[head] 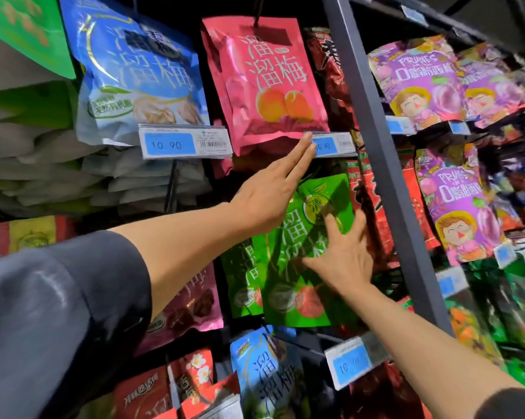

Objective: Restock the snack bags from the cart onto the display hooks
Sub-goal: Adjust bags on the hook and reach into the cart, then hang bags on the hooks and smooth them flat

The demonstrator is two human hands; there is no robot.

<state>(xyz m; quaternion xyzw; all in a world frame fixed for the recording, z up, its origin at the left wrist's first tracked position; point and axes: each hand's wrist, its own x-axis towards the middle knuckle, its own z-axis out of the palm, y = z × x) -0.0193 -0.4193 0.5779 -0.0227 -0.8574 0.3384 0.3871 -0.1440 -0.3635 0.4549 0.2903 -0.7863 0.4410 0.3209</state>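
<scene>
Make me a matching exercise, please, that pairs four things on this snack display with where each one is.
Things:
1. blue bag
2. pink bag
3. green bag
4. purple bags

Places:
A. right of the grey post
B. under the right hand
C. top left, above the 10.90 tag
D. just above the left hand fingertips

Pairs: 1-C, 2-D, 3-B, 4-A
</scene>
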